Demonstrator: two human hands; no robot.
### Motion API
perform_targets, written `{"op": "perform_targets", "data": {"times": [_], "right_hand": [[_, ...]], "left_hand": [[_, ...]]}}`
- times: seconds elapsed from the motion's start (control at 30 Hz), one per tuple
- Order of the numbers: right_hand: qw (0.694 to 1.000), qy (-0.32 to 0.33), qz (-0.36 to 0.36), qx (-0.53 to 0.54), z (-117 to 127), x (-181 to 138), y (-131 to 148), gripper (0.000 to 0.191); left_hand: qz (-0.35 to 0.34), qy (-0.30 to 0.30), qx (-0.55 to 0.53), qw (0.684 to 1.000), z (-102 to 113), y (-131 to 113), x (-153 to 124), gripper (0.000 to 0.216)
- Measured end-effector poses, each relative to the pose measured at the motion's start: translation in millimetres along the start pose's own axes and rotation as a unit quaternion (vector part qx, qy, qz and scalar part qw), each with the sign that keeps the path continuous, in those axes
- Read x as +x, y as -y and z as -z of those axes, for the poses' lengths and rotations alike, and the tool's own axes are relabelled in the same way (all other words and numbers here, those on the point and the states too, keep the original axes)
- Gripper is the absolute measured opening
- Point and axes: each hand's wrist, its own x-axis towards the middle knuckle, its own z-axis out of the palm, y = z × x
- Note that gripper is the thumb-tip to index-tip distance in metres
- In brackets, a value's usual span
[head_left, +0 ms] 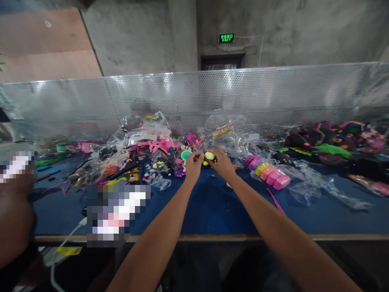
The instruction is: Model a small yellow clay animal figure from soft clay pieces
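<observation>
My right hand [223,163] curls its fingers round a small pale yellow-green lump, which looks like modelling clay [209,155]. Close beside the lump, my left hand [193,164] is pinched shut; whatever its fingertips hold is too small to make out. A round green piece [185,155] lies just left of that hand. Below and behind both hands are small yellow bits, partly hidden by the fingers. Colourful figures, among them a bright pink one [154,146], are heaped to the left.
A row of purple, yellow, orange and pink blocks [275,177] lies right of my hands, with a pink stick [275,201] nearer me. Clear plastic bags [306,190] are spread about. A blurred-out device [118,213] with a cable sits front left. Another person's arm [15,215] is at far left.
</observation>
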Motion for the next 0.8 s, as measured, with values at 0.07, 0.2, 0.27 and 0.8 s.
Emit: {"op": "perform_targets", "data": {"times": [0.07, 0.2, 0.27, 0.8], "right_hand": [[1.0, 0.005, 0.0, -0.003, -0.7, -0.5, -0.7, 0.029], [1.0, 0.015, 0.008, -0.022, -2.2, -1.7, -1.2, 0.03], [0.999, 0.023, 0.005, -0.027, -3.1, -2.0, -1.3, 0.03], [0.997, 0.031, 0.042, 0.058, -6.7, 0.4, -1.3, 0.037]], "left_hand": [[-0.001, 0.008, 0.003, 1.0, 0.0, 0.1, -1.9, 0.01], [0.014, 0.0, 0.001, 1.0, 0.8, 1.4, -3.9, 0.008], [0.005, 0.001, 0.024, 1.0, 1.7, 2.1, -3.4, 0.007], [0.146, 0.069, -0.116, 0.98, -6.3, 9.9, -3.1, 0.03]]}}
